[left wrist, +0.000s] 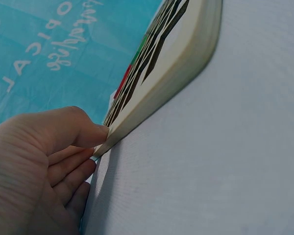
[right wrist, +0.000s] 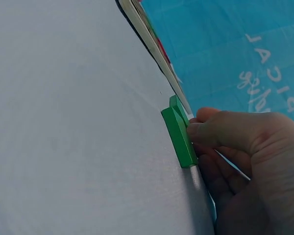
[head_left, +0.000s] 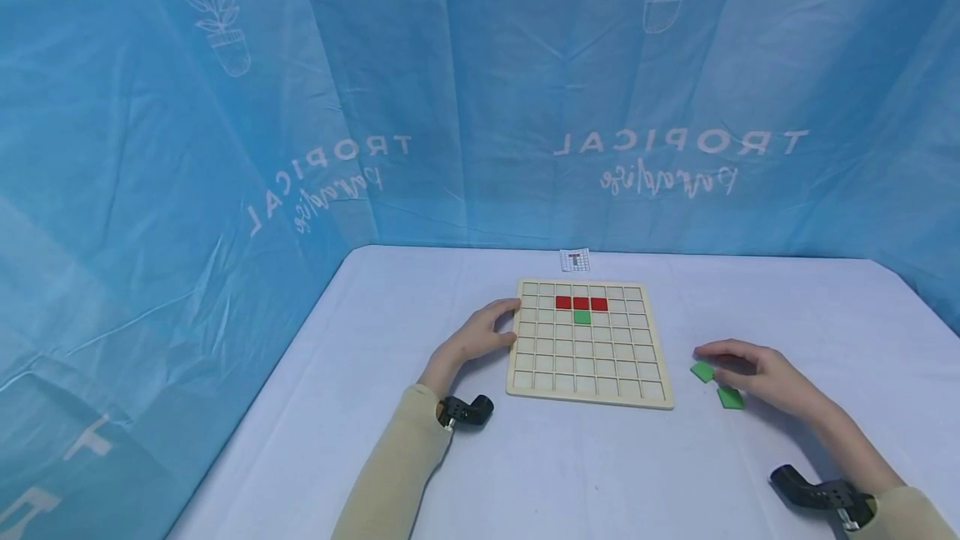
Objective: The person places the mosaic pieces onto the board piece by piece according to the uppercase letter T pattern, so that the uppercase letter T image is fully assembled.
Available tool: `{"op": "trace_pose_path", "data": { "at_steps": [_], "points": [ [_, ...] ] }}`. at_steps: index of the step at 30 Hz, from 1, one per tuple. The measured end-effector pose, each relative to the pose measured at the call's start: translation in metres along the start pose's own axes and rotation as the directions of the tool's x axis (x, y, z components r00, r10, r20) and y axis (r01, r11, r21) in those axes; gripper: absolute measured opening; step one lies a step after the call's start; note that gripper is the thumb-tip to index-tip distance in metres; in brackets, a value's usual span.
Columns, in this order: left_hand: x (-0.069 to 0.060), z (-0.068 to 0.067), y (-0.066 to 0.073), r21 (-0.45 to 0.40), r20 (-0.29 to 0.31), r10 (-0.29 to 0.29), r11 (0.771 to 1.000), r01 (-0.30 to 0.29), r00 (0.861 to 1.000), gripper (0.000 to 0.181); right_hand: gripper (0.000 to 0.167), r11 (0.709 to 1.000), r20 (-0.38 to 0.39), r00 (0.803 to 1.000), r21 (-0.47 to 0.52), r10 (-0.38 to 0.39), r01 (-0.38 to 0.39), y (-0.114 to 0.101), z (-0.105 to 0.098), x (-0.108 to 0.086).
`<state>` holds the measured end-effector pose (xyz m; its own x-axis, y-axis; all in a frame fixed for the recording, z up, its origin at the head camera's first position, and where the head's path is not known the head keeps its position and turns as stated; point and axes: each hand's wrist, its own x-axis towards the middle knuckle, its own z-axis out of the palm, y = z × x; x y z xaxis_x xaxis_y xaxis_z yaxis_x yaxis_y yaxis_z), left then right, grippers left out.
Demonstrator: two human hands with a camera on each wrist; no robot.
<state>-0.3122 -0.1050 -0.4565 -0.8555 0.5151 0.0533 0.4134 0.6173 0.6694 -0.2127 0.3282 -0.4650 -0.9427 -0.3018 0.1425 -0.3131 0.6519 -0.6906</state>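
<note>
A square wooden grid board [head_left: 592, 402] lies flat on the table in the head view. Three red tiles [head_left: 581, 303] sit in a row near its top, with one green tile [head_left: 582, 317] below the middle one. My left hand [head_left: 480, 333] rests against the board's left edge, thumb and fingers spread apart. Beside the board, my right hand [head_left: 772, 377] is over a loose green tile [head_left: 702, 371], its thumb and forefinger on either side; contact is unclear. A second loose green tile [head_left: 731, 398] lies just below the thumb.
A small printed card [head_left: 575, 260] with a grid pattern lies behind the board. White cloth covers the table [head_left: 600, 473]. Blue printed curtains [head_left: 510, 107] hang at the back and left. Black wrist cameras [head_left: 468, 412] are strapped to both forearms.
</note>
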Motion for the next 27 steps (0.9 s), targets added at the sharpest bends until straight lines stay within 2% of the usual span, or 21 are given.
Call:
{"op": "trace_pose_path", "data": {
  "at_steps": [7,15,21,27],
  "points": [
    [-0.0001,0.0007,-0.0007,-0.011,0.0,-0.005,1.0,0.005,1.0,0.06,0.033,0.999,0.001,0.999,0.005,-0.034,0.034,0.0029,0.0012,-0.0006],
    [0.0004,-0.0005,-0.0005,-0.011,-0.001,0.003,1.0,-0.003,1.0,0.061,0.032,0.997,-0.025,0.998,-0.054,-0.053,0.051,0.0037,0.0025,0.0],
    [-0.0001,0.0003,0.0001,-0.014,0.0,-0.007,1.0,0.007,1.0,0.06,0.038,0.997,-0.013,0.997,-0.03,-0.076,0.076,0.0039,0.0024,-0.0001],
    [-0.0001,0.0008,-0.0002,-0.015,-0.003,-0.011,1.0,0.011,1.0,0.06,0.035,0.997,-0.006,0.998,-0.04,-0.07,0.069,0.0019,0.0036,-0.0002]
  ]
}}
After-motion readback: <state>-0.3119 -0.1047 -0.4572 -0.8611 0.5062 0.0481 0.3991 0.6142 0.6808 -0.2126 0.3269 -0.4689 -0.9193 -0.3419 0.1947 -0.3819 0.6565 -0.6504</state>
